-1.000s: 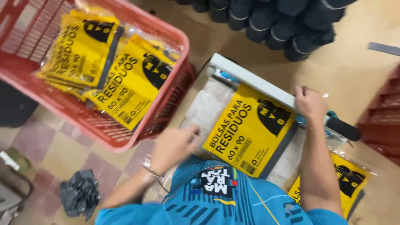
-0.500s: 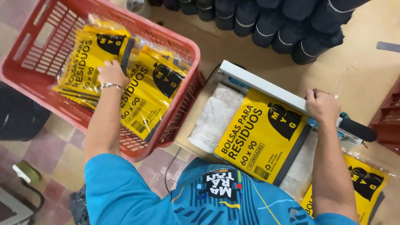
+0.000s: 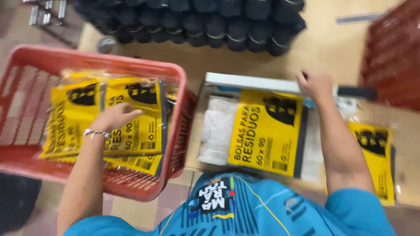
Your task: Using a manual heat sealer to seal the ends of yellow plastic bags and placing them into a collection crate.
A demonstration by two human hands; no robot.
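My left hand [image 3: 114, 118] lies flat, fingers apart, on a yellow plastic packet [image 3: 135, 114] at the top of a stack inside a red plastic basket [image 3: 175, 74]. A beaded bracelet sits on that wrist. My right hand [image 3: 316, 84] presses down on the white bar of a heat sealer [image 3: 249, 81] at the back of the table. Under the bar lies another yellow packet [image 3: 264, 131] with a dark strip along its right side. White cloth [image 3: 217, 129] pads the sealer base to its left.
Several black rolls [image 3: 197, 19] are lined up at the back of the wooden table [image 3: 332, 48]. One more yellow packet [image 3: 374, 153] lies at the right. Another red basket [image 3: 393, 57] is at the far right. Tiled floor shows below.
My left hand went from the sealer over to the red basket and now rests on the top packet there. My right hand has stayed on the sealer bar.
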